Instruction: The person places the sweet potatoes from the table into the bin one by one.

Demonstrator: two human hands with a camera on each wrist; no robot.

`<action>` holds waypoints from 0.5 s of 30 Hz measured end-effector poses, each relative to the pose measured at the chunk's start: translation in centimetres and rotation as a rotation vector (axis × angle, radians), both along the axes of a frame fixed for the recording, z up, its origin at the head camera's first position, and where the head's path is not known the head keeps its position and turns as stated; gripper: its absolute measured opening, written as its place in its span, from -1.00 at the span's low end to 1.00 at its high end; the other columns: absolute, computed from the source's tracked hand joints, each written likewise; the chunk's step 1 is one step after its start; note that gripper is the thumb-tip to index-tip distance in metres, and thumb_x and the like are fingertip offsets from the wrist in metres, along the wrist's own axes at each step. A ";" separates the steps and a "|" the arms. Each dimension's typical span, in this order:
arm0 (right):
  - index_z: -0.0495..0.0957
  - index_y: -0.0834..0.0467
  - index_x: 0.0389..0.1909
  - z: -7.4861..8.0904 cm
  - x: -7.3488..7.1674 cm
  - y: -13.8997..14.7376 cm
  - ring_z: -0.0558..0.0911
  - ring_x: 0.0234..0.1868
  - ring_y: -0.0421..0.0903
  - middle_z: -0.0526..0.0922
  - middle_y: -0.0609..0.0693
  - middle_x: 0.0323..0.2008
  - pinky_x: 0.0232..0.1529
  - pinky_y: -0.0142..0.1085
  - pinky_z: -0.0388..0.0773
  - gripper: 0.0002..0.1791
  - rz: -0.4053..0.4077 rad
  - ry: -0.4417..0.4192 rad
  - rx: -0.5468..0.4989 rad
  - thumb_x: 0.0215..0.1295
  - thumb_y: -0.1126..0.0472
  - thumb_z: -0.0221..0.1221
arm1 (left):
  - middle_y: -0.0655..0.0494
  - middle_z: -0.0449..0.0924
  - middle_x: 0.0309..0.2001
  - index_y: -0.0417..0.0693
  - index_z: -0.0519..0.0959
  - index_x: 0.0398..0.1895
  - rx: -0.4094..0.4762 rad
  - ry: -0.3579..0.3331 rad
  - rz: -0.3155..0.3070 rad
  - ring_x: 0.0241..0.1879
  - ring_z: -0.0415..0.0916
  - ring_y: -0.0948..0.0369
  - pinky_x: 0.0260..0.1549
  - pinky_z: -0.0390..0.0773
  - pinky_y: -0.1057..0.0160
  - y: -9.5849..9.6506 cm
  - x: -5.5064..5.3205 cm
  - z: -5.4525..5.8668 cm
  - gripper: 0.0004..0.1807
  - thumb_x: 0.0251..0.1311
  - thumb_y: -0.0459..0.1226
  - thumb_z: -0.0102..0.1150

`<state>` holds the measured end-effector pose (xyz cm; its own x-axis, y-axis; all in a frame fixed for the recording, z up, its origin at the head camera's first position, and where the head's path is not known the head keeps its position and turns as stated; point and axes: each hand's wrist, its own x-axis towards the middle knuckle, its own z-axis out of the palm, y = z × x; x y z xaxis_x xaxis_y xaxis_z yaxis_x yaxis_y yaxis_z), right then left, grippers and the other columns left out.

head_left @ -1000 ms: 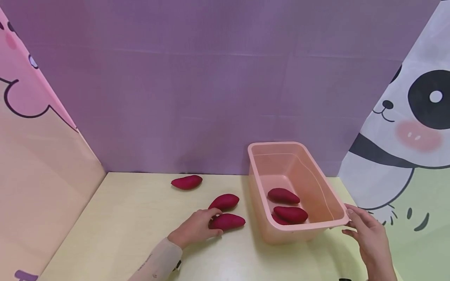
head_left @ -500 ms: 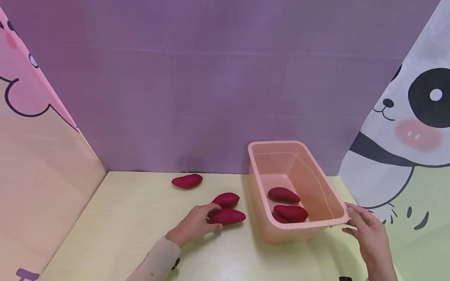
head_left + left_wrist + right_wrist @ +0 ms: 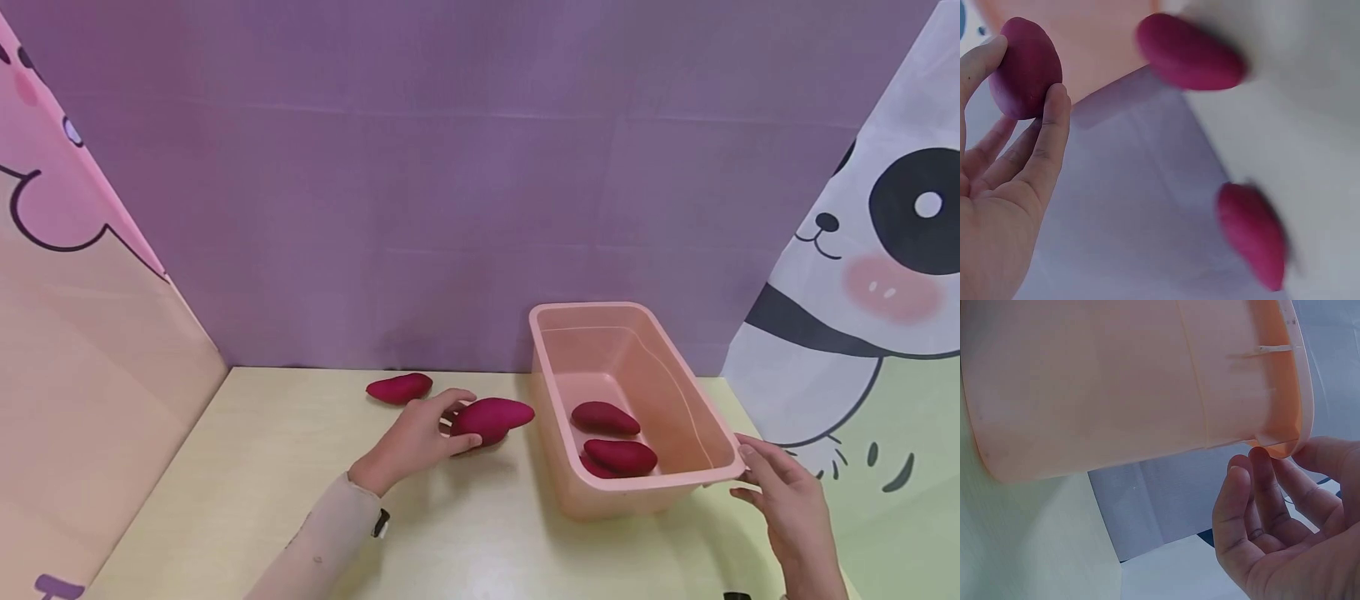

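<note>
My left hand (image 3: 416,437) pinches a dark red sweet potato (image 3: 498,414) between thumb and fingers. In the left wrist view this sweet potato (image 3: 1025,69) is raised off the table, and a second sweet potato (image 3: 1191,53) lies on the tabletop apart from it. From the head, the held one overlaps most of that second one. Farther back lies a third sweet potato (image 3: 400,388). My right hand (image 3: 795,508) grips the near right corner of a pink plastic bin (image 3: 547,400), thumb on top of the rim and fingers beneath, as the right wrist view shows.
Several sweet potatoes (image 3: 619,457) lie inside the bin on its floor. The pale wooden table (image 3: 285,467) ends at a purple back wall (image 3: 375,183). A panda-printed panel (image 3: 847,308) stands on the right, a pink and peach panel (image 3: 82,375) on the left.
My left hand has taken hold of the nearer sweet potato, lifted it and moved it up and away over the one behind. My right hand and the bin have stayed put.
</note>
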<state>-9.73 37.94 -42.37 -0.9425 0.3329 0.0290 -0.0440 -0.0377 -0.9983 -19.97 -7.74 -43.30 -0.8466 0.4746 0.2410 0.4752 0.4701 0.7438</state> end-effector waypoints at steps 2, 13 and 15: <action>0.74 0.05 -0.06 0.0 0.0 0.0 0.67 -0.36 -0.17 0.72 -0.17 -0.27 -0.41 -0.30 0.65 -0.82 0.002 -0.003 0.001 0.42 0.22 0.23 | 0.14 0.65 -0.08 -0.05 0.52 0.21 0.014 0.027 0.003 -0.11 0.63 0.16 -0.10 0.65 0.08 0.2 -0.3 1.3 -0.42 0.12 -0.21 0.49; 0.74 0.02 -0.06 -0.1 -0.1 0.1 0.67 -0.35 -0.17 0.72 -0.18 -0.27 -0.41 -0.30 0.65 -0.82 -0.013 -0.021 0.003 0.42 0.20 0.23 | 0.18 0.64 -0.06 -0.04 0.52 0.23 -0.089 0.168 -0.027 -0.17 0.58 0.28 -0.13 0.60 0.31 4.6 -2.4 7.7 -0.43 0.17 -0.13 0.46; 0.74 0.02 -0.06 -0.2 -0.1 0.0 0.67 -0.35 -0.17 0.72 -0.18 -0.27 -0.41 -0.30 0.65 -0.82 -0.012 -0.015 0.003 0.42 0.21 0.23 | 0.20 0.64 -0.05 -0.02 0.51 0.25 -0.127 0.180 -0.039 -0.20 0.57 0.31 -0.15 0.57 0.34 6.2 -2.6 8.5 -0.42 0.19 -0.11 0.44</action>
